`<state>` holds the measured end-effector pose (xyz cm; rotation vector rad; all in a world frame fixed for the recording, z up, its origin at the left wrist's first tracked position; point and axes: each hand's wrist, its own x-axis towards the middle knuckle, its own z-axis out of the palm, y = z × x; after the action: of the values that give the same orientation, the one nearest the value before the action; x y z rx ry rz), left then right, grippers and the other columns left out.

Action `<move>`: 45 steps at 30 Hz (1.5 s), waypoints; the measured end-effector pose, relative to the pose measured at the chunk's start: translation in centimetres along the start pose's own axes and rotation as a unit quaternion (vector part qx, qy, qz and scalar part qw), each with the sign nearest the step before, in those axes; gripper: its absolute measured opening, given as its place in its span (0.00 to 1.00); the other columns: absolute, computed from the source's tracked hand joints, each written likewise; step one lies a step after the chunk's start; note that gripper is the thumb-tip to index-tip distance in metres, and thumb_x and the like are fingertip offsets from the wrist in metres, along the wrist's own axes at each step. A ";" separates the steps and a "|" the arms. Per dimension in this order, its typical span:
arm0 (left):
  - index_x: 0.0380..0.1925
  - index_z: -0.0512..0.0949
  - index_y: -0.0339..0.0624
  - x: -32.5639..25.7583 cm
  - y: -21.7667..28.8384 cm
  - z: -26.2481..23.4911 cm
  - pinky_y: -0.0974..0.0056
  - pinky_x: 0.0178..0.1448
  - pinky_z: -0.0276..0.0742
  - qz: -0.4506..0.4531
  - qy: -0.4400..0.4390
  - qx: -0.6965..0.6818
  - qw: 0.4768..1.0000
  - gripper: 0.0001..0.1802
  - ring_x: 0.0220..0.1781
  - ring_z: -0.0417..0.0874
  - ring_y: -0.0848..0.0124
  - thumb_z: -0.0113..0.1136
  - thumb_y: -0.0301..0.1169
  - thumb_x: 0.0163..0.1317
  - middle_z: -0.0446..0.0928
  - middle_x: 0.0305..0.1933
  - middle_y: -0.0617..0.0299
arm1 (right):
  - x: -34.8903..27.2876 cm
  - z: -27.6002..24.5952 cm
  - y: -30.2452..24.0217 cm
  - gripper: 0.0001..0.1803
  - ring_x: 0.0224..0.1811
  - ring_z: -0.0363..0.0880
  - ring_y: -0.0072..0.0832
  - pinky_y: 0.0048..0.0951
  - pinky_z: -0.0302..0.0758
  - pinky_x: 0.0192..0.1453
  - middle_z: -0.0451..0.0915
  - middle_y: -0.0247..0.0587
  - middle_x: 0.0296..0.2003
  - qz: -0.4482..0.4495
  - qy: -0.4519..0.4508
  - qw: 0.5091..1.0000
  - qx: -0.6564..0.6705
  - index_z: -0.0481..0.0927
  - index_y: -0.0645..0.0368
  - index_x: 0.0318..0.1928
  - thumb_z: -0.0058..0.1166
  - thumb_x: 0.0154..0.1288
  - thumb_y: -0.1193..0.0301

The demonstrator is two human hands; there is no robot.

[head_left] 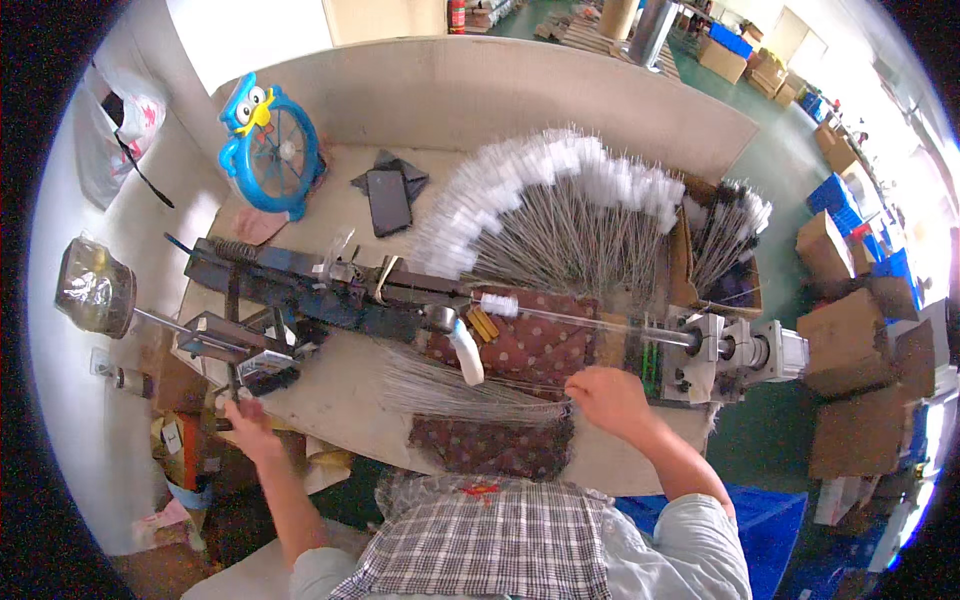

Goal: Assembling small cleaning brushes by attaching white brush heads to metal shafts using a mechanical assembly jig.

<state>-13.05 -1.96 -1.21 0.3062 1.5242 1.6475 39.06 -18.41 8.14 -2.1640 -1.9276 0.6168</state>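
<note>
A long bench machine (400, 285) runs across the table. Between its dark rail and the right-hand spindle (672, 338), a small brush with white bristles (497, 304) sits on a thin twisted wire. My left hand (254, 428), slightly blurred, is closed round the lower end of a metal lever (233, 378) at the machine's left. Below the spindle, my right hand (608, 400) has its fingers pinched at the right ends of a loose bundle of thin metal wires (470, 388). A white curved handle (466, 352) points down from the machine's middle.
Many white-tipped wire brushes (570, 220) fan out behind the machine, beside a cardboard box of brushes (715, 255). A phone (389, 202) and a blue toy-shaped fan (270, 150) stand farther back. Patterned brown cloth (490, 445) lies near me. A low partition (480, 90) bounds the table.
</note>
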 end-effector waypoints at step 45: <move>0.32 0.70 0.44 -33.5 -9.8 32.6 0.55 0.31 0.74 0.598 -0.566 0.393 0.410 0.05 0.34 0.79 0.60 0.51 0.30 0.55 0.73 0.30 0.60 | 3.2 -9.0 4.5 0.08 0.32 0.81 0.39 0.35 0.76 0.36 0.81 0.40 0.27 0.041 0.204 0.977 0.053 0.83 0.51 0.32 0.57 0.53 0.64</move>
<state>33.51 -3.95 9.25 2.8580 0.5843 0.6440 47.12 -14.62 13.84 -2.1105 -1.5626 0.2522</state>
